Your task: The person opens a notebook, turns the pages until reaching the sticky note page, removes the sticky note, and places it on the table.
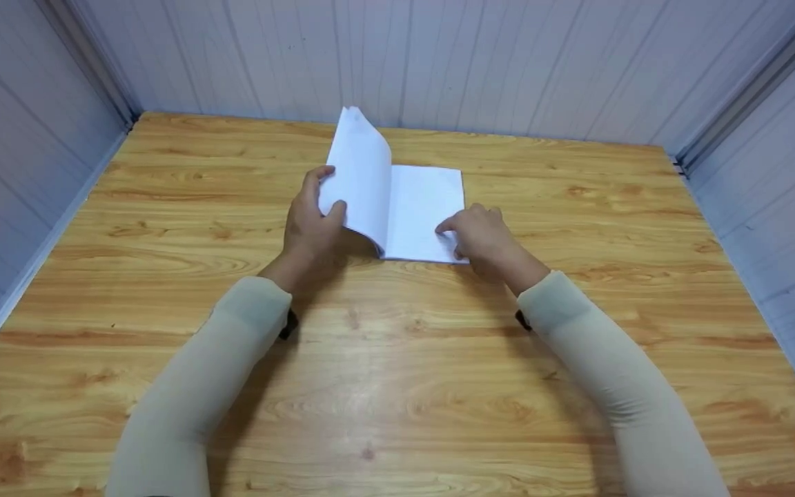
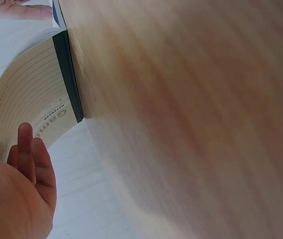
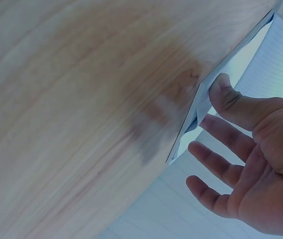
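An open notebook (image 1: pixel 426 207) lies at the far middle of the table, its right-hand pages flat and its left part raised and bowed. My left hand (image 1: pixel 311 217) grips the outer edge of that raised part, thumb on the page side and fingers behind. From the left wrist view, the tan cover (image 2: pixel 29 84) shows ruled lines, the printed word NOTEBOOK and a dark green spine (image 2: pixel 68 74). My right hand (image 1: pixel 484 238) rests on the lower right corner of the flat page, index fingertip touching the paper. In the right wrist view its thumb (image 3: pixel 223 92) presses at the page edge, other fingers spread.
The wood-grain table (image 1: pixel 397 386) spreads around the notebook. White panelled walls (image 1: pixel 439 62) enclose it at the back and both sides. Each forearm wears a light sleeve (image 1: pixel 183 386), with a small black device (image 1: pixel 288 324) under the left wrist.
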`<state>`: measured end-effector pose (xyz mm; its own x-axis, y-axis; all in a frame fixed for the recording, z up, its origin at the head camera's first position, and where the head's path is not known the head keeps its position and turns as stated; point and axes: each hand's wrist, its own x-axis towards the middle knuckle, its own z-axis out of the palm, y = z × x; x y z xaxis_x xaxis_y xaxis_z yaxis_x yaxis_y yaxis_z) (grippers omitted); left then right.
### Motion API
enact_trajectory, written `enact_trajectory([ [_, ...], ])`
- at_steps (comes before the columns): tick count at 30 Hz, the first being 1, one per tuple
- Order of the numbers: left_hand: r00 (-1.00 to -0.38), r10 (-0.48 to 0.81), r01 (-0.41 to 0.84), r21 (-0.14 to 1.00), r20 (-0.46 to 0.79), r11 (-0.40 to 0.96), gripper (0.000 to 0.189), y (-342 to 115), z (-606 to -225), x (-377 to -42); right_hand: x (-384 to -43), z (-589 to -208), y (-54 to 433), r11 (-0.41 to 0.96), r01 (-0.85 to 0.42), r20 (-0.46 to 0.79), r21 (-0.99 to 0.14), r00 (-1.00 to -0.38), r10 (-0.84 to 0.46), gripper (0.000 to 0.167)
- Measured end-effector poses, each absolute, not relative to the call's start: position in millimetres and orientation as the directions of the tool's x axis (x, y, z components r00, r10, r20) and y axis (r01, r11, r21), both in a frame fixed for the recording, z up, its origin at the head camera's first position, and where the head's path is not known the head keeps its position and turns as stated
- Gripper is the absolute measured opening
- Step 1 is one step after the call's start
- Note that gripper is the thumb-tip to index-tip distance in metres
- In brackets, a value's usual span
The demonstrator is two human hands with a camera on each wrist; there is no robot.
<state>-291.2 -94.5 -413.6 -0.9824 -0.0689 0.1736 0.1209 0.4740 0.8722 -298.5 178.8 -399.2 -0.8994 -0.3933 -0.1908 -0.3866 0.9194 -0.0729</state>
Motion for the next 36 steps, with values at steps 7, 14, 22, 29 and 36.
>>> enact_trajectory([
  [7, -0.983, -0.067, 0.120, 0.871, 0.172, 0.476, 0.053, -93.7, -414.3, -291.4, -303.5, -400.8, 178.6, 0.922, -0.365, -0.166, -0.127, -0.909, -0.382, 0.040],
  [14, -0.980, -0.063, 0.139, 0.870, 0.190, 0.472, 0.054, -92.8, -414.2, -291.5, -306.6, -400.2, 181.2, 0.920, -0.362, -0.146, -0.148, -0.912, -0.382, 0.031],
  [22, -0.977, -0.063, 0.150, 0.874, 0.201, 0.461, 0.054, -93.1, -413.8, -290.7, -308.7, -400.4, 182.1, 0.917, -0.376, -0.133, -0.136, -0.910, -0.393, 0.025],
  [29, -0.982, -0.067, 0.127, 0.876, 0.178, 0.465, 0.054, -92.9, -413.0, -290.5, -307.0, -399.7, 182.2, 0.911, -0.397, -0.063, -0.111, -0.912, -0.405, 0.022],
  [36, -0.980, -0.068, 0.135, 0.874, 0.187, 0.467, 0.054, -94.0, -414.6, -291.3, -302.9, -394.7, 180.7, 0.930, -0.354, -0.031, -0.102, -0.933, -0.359, 0.040],
])
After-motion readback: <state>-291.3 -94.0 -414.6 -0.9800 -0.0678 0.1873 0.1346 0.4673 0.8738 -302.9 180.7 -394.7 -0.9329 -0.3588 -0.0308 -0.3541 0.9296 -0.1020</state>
